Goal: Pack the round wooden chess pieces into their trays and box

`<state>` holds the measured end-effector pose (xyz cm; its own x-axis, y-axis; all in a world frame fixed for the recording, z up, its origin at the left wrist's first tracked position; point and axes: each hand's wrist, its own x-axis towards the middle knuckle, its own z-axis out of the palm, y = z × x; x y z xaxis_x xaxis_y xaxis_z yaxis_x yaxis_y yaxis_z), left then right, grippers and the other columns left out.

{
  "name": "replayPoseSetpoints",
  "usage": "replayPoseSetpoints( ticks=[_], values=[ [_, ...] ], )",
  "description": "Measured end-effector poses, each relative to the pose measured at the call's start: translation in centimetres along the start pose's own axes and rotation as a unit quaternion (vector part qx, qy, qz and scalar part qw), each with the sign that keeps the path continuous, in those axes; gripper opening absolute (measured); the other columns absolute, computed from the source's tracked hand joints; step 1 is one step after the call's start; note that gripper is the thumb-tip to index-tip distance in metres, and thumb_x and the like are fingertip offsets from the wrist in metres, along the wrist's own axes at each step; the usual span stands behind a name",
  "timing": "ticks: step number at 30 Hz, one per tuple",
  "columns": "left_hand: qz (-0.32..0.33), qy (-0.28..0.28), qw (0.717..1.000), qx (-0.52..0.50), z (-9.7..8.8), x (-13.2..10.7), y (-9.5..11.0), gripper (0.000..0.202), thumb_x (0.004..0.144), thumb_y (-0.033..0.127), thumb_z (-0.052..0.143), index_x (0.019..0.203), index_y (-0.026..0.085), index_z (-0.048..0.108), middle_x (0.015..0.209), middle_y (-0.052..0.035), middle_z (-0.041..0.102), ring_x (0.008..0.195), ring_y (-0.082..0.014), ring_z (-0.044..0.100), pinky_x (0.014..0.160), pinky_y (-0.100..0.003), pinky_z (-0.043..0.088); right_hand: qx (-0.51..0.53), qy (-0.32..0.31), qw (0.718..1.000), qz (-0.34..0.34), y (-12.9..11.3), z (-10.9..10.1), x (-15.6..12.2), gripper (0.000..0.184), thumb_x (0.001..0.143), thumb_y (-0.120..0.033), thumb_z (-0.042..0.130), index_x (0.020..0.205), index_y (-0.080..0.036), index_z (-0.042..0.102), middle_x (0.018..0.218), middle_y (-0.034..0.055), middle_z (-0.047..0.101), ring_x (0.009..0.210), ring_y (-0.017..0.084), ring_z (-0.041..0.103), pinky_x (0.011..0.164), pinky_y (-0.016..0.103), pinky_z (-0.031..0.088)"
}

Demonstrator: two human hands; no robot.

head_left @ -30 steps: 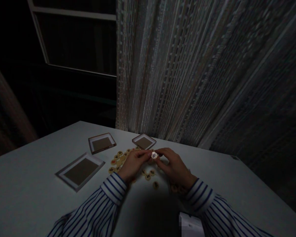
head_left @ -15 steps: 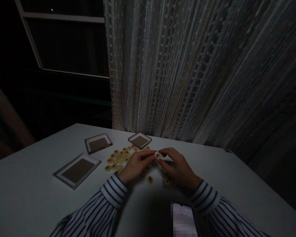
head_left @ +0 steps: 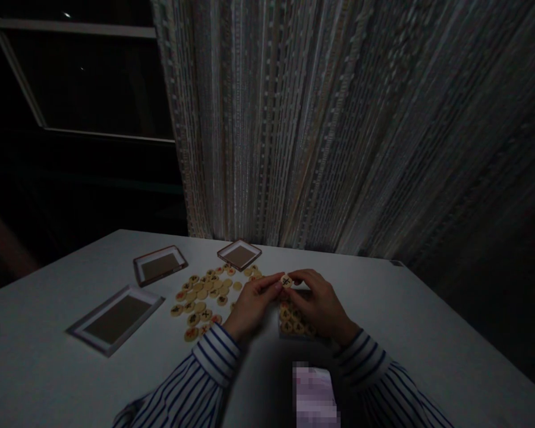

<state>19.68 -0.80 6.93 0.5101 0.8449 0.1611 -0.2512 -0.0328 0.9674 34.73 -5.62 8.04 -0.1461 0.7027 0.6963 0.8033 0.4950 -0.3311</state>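
A round Chinese chess piece [head_left: 286, 280] with a dark character on its face is held up between the fingertips of both hands. My left hand [head_left: 254, 303] pinches its left side with thumb and forefinger. From the right, my right hand [head_left: 321, 300] grips the opposite edge in the same way. Beneath my right hand is a shallow box [head_left: 301, 337] with several pieces laid in rows, partly covered by the hand. To the left of my left hand, loose Chinese chess pieces [head_left: 200, 294] lie scattered, some showing red or dark characters, some blank side up.
A phone [head_left: 316, 395] lies near the front of the white table [head_left: 40, 333]. Three shallow rectangular trays or lids stand left and back: a near one [head_left: 116, 318], a farther one [head_left: 160, 266] and a back one [head_left: 239, 255]. A string curtain [head_left: 271, 119] hangs behind the table.
The view has shifted, so the table, trays and loose pieces appear farther left. Both hands still hold the piece, and more of the box under my right hand now shows.
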Motion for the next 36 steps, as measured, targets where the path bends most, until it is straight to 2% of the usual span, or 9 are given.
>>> replayPoseSetpoints(
  ticks=[8,12,22,31,36],
  values=[
    [-0.028,-0.033,0.999,-0.02,1.3,-0.1,-2.0,0.045,0.064,0.039,0.067,0.103,0.015,0.064,0.102,-0.0082,0.067,0.102,-0.0227,0.056,0.092,-0.036,0.041,-0.033,0.005,0.999,-0.001,1.4,-0.4,-2.4,0.015,0.077,-0.024,0.057,0.092,-0.019,0.055,0.086,0.0062,0.064,0.08,0.019,0.057,0.07,0.035,0.045],
    [-0.046,-0.041,0.998,-0.031,1.8,-0.3,-3.0,0.043,0.064,0.039,0.068,0.101,0.017,0.065,0.103,-0.0069,0.067,0.101,-0.0227,0.057,0.092,-0.036,0.042,-0.044,0.007,0.999,0.023,1.7,-0.3,-3.5,0.013,0.079,-0.026,0.054,0.09,-0.02,0.057,0.084,0.0053,0.065,0.078,0.018,0.058,0.068,0.033,0.046],
    [-0.096,-0.011,0.995,-0.04,2.1,-0.9,-4.2,0.04,0.061,0.04,0.069,0.094,0.017,0.068,0.092,-0.007,0.07,0.086,-0.0222,0.063,0.082,-0.036,0.048,-0.06,0.004,0.998,0.001,1.7,0.0,-4.8,0.013,0.082,-0.032,0.05,0.087,-0.024,0.058,0.075,0.0029,0.064,0.066,0.016,0.057,0.058,0.031,0.044],
    [-0.092,-0.012,0.995,-0.022,2.1,-1.2,-4.4,0.035,0.066,0.037,0.066,0.094,0.017,0.068,0.091,-0.007,0.07,0.086,-0.0202,0.063,0.081,-0.035,0.048,-0.027,0.0,1.0,-0.004,1.8,-0.1,-5.7,0.018,0.082,-0.028,0.051,0.099,-0.023,0.055,0.082,0.0034,0.063,0.074,0.016,0.059,0.063,0.032,0.047],
    [-0.111,0.018,0.993,-0.044,2.2,-1.2,-4.3,0.035,0.061,0.036,0.069,0.09,0.016,0.066,0.089,-0.0073,0.07,0.083,-0.0191,0.063,0.076,-0.032,0.049,-0.009,0.004,1.0,0.001,1.6,-0.2,-5.6,0.019,0.082,-0.026,0.05,0.101,-0.024,0.055,0.082,0.0033,0.064,0.075,0.016,0.059,0.064,0.033,0.048]
  ],
)
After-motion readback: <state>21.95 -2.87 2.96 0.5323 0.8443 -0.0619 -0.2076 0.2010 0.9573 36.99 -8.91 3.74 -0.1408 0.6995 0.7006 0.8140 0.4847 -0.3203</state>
